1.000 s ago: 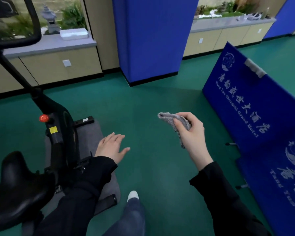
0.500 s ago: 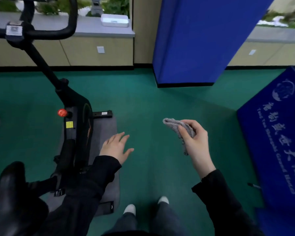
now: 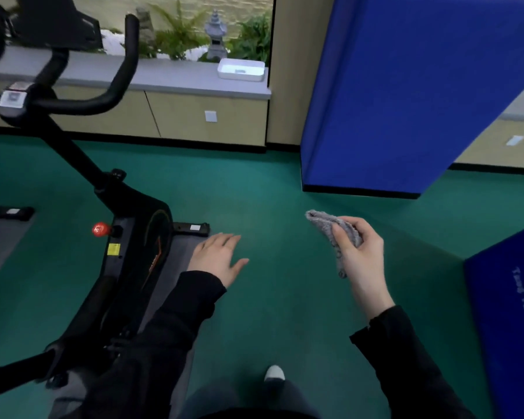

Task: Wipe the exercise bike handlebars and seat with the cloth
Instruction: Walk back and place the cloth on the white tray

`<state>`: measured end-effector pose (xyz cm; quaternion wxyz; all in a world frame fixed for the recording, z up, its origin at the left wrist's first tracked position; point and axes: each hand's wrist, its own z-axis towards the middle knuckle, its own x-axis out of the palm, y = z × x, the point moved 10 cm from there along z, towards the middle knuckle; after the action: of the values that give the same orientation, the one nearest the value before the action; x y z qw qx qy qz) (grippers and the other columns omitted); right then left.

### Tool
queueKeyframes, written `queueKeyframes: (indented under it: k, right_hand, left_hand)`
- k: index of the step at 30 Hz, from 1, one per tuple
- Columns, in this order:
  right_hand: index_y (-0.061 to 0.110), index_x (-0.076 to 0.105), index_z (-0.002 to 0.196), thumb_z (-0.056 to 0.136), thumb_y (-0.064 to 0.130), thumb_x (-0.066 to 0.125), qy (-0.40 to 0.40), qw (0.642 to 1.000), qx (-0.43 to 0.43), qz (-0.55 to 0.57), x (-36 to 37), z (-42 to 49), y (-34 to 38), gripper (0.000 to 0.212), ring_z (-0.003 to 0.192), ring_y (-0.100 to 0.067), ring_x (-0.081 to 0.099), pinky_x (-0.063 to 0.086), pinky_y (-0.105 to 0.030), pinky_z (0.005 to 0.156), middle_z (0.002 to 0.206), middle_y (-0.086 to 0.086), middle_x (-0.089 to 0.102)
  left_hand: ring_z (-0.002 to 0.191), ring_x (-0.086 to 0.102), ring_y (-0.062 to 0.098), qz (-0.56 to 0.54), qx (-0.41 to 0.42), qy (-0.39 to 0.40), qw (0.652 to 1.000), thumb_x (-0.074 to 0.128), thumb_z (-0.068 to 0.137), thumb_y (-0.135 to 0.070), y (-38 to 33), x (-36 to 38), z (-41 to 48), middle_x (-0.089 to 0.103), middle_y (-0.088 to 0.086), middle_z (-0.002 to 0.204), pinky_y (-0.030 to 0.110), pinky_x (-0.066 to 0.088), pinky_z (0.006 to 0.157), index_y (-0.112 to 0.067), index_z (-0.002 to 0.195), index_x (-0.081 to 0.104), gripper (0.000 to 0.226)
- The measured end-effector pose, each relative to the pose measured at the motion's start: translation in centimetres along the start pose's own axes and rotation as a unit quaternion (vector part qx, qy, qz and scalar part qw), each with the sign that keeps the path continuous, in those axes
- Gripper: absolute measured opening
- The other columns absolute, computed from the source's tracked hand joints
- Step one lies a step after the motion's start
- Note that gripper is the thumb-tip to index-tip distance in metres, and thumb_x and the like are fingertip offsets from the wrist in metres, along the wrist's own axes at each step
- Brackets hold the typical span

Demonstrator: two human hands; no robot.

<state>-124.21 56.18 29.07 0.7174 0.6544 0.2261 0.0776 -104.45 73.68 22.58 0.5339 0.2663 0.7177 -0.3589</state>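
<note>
A black exercise bike stands at my left on a grey mat. Its curved black handlebars rise at the upper left, above a slanted stem. The seat is out of view; only a black bar shows at the lower left. My right hand grips a folded grey cloth in mid-air, well to the right of the bike. My left hand hovers with fingers spread and relaxed beside the bike's frame, touching nothing.
A red knob sticks out of the frame. A blue padded pillar stands ahead on the right and a blue mat lies at the right edge. A cabinet with a white tray runs along the back wall. Green floor lies between.
The view has swung left and up, bringing the handlebars fully into sight and the seat out of it. Both hands keep their poses; the cloth stays in my right hand.
</note>
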Motion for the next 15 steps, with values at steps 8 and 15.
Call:
queueKeyframes:
  k: [8,15]
  right_hand:
    - [0.022,0.064,0.092,0.090,0.015,0.064,0.062,0.998,0.001,-0.012,1.9,8.8,-0.9,0.007,0.080,-0.010,0.062,0.052,-0.032,0.075,0.088,0.007,0.068]
    - [0.014,0.066,0.094,0.089,0.014,0.064,0.086,0.996,-0.011,-0.026,7.9,18.1,-1.0,0.006,0.077,-0.010,0.062,0.049,-0.020,0.065,0.088,0.003,0.069]
  left_hand:
    - [0.137,0.031,0.018,0.007,-0.018,0.012,1.000,0.041,0.096,-0.047,-2.5,-0.2,6.8,0.036,-0.001,0.148,0.034,0.026,0.110,-0.020,0.145,0.030,0.057]
    - [0.134,0.035,0.019,-0.009,-0.041,0.028,0.999,0.043,0.096,-0.046,0.5,0.2,15.0,0.039,0.000,0.147,0.033,0.028,0.109,-0.021,0.144,0.034,0.055]
